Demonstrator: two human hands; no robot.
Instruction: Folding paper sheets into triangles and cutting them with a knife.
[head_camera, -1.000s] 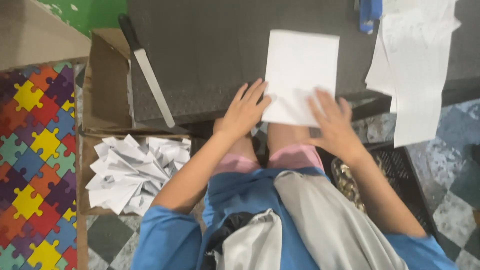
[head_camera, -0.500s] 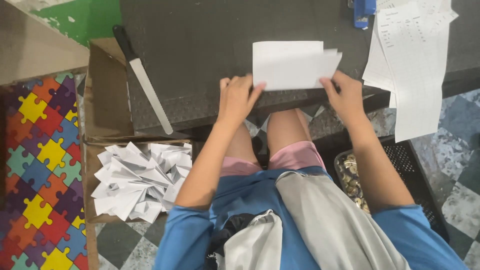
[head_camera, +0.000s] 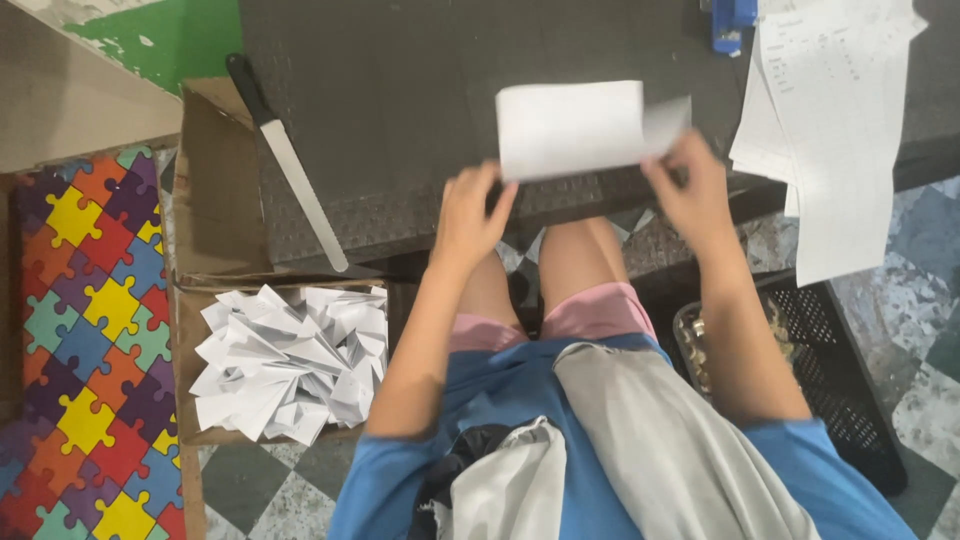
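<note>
Head view looks straight down on a folded sheet of white paper (head_camera: 570, 130), a plain rectangle with a loose flap sticking out at its right end. It sits above the dark desk (head_camera: 400, 100), near the desk's front edge. The right hand (head_camera: 695, 190) pinches the paper's lower right corner, fingers closed on it. The left hand (head_camera: 470, 215) is at the paper's lower left corner, fingers curled with the tips at the edge; whether they grip it cannot be told.

Left of the paper, a long knife (head_camera: 290, 165) with a black handle lies slanted on the desk, its tip reaching the front edge. Right of the paper, printed white sheets (head_camera: 830, 130) hang over the desk's edge, and a blue stapler (head_camera: 728, 22) shows at the top. Below the knife, a cardboard box (head_camera: 215, 210) holds a heap of folded white papers (head_camera: 290, 360). A black mesh crate (head_camera: 840, 370) stands on the floor under the hanging sheets. Bright puzzle-piece mats (head_camera: 80, 340) cover the floor left of the box, and checkered tiles lie elsewhere.
</note>
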